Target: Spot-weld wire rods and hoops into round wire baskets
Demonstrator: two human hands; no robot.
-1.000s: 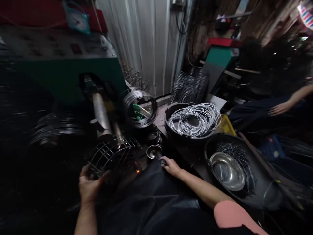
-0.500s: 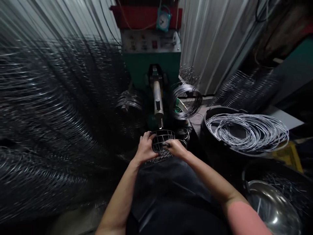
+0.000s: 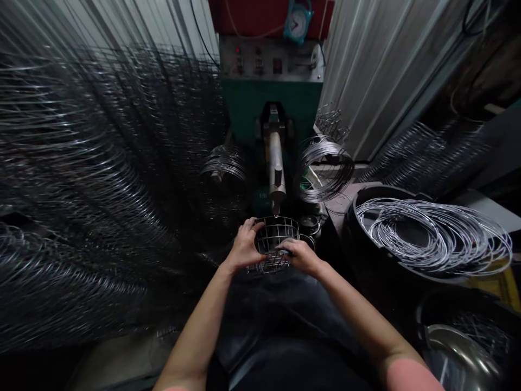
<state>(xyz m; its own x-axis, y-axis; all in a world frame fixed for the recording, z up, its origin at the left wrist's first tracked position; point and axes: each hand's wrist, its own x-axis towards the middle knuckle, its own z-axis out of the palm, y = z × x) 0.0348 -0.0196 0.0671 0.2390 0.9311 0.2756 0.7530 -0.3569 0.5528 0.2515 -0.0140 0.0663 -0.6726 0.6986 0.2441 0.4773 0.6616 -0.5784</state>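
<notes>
Just below the tip of a metal arm (image 3: 276,157), low centre on my feed: one wire basket (image 3: 272,237). Two bare hands at it. Left hand (image 3: 243,245): gripping the basket's left side, fingers towards the far rim, thumb on the near side. Right hand (image 3: 302,255): fingers curled at the near right side; I cannot tell whether they close on the basket wire or on something small. Arm tip and far rim almost meet; contact I cannot confirm.

One green machine (image 3: 271,89) carries the arm. On its control panel (image 3: 301,64) I note one red light (image 3: 238,50); one blue clock (image 3: 297,24) hangs higher up. Flanking the arm I count two wire bundles: left bundle (image 3: 223,155), right bundle (image 3: 325,149).

Further right, two dark tubs. First tub (image 3: 360,239): wire loops (image 3: 442,239), overlapping, beyond my count. Second tub (image 3: 420,320): one metal bowl (image 3: 464,347) plus short wires (image 3: 480,326), uncounted. At left, wire stacks (image 3: 101,163), too dense to count.
</notes>
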